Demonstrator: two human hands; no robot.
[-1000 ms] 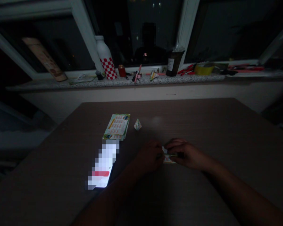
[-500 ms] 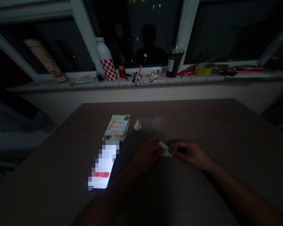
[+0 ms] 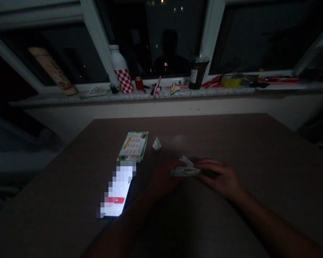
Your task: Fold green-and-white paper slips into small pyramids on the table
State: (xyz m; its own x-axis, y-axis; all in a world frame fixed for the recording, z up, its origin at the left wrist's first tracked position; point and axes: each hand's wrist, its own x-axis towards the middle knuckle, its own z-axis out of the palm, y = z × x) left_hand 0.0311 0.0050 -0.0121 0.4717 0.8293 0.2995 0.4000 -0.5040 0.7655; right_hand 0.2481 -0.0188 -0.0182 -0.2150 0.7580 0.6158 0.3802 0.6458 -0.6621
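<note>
Between my two hands is a small folded piece of printed paper, raised a little, with a pointed flap standing up at its back. My left hand is closed on the paper's left end; its fingers are dim in the shadow. At the other end, my right hand pinches the paper between thumb and fingers. Beyond my left hand a small folded paper piece with pointed ends rests on the table. A stack of printed paper sheets lies to its left.
A lit phone lies on the brown table, left of my left forearm. Along the windowsill stand a checkered bottle, a tan tumbler, a dark cup and a yellow tape roll. The room is dark.
The paper in my hands has been turned, so its folded edge now faces me and a flap stands up behind. My right-hand fingers have shifted their hold. Other things stay put.
</note>
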